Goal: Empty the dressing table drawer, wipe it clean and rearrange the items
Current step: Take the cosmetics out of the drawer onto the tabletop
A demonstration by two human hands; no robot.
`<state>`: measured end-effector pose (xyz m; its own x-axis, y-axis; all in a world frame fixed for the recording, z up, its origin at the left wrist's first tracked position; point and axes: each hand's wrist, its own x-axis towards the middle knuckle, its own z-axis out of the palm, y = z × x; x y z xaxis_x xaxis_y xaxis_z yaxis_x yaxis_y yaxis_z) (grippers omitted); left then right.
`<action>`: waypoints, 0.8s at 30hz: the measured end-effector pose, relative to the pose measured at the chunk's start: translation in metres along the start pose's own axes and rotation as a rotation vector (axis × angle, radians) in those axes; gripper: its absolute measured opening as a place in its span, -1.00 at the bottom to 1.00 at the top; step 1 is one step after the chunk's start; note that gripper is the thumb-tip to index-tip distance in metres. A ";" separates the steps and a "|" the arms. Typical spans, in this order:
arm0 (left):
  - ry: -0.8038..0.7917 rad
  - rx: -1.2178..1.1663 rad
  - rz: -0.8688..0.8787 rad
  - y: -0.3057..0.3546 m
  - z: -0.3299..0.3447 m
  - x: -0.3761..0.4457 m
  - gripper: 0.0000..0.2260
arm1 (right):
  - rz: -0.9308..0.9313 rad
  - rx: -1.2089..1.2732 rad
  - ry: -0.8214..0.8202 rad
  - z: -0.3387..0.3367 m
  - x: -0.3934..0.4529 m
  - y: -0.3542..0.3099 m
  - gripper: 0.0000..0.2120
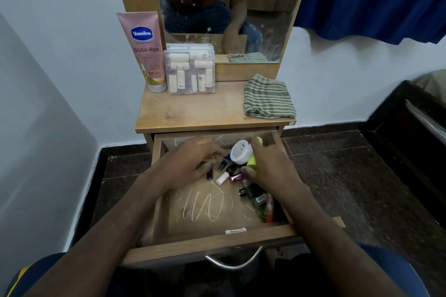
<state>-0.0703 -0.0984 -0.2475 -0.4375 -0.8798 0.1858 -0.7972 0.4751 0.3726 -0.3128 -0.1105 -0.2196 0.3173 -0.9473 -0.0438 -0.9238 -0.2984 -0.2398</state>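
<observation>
Dark tiled floor (337, 176) under wooden dressing counter (205, 111), drawer (207, 240) pulled out w/ metal handle (235, 263) nearest. Chalky scribbles (207, 205) on drawer bottom just below both grips. Left grip (190, 164) curled over small gold item (209, 157), clamp unclear; black tube (210, 174) beside it. Right grip (270, 166) closed on yellow-green bottle (252, 160). Between grips: white jar (240, 152), small bottles (229, 176). Beyond, on counter top: striped cloth (268, 97), clear box (189, 69), Vaseline tube (144, 50), mirror (224, 7).
</observation>
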 end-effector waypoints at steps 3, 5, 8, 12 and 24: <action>0.011 0.007 0.005 0.001 -0.001 -0.003 -0.64 | 0.003 0.111 0.045 -0.007 0.003 0.003 -0.43; 0.031 -0.027 0.007 0.003 -0.003 -0.004 -0.57 | 0.016 0.228 0.071 -0.014 0.004 0.005 -0.57; 0.052 -0.108 0.058 0.009 -0.005 -0.005 -0.39 | -0.083 0.535 0.010 -0.028 0.000 0.005 -0.76; 0.027 -0.174 0.053 0.011 0.001 -0.004 -0.46 | -0.160 0.783 -0.157 -0.037 -0.007 -0.002 -0.78; 0.111 -0.237 -0.043 0.006 0.005 -0.004 -0.62 | -0.003 -0.301 -0.343 -0.038 -0.041 -0.006 -0.60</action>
<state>-0.0752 -0.0917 -0.2511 -0.3465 -0.9017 0.2586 -0.6888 0.4317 0.5824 -0.3285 -0.0742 -0.1798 0.3256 -0.8682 -0.3744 -0.9278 -0.3696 0.0503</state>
